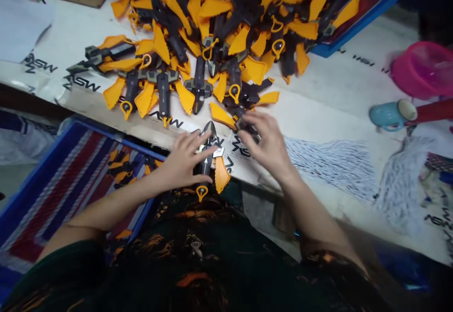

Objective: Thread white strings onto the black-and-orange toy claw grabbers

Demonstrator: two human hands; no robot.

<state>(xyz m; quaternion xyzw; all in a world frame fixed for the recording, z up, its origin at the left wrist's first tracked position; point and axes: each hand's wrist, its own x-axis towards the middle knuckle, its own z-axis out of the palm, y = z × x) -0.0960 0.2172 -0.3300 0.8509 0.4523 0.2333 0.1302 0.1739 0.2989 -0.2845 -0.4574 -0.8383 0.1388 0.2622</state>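
My left hand point(187, 158) is spread, palm down, over a dark grey toy plane point(205, 161) at the table's front edge. Its fingers lie across the body without closing round it. An orange wing point(222, 175) sticks out on the right of that plane, and a yellow loop point(201, 193) is at its lower end. My right hand point(267, 142), slightly blurred, has thumb and fingers apart around the dark end of another toy plane point(240, 113). Its fingers partly hide that one; whether they touch it I cannot tell.
A heap of similar planes point(212, 7) covers the table's far side. White strings point(332, 163) lie at the right, near a blue mug point(389, 113) and a pink basin point(423, 69). Below left stands a blue-edged striped bin point(67, 175) with several planes inside.
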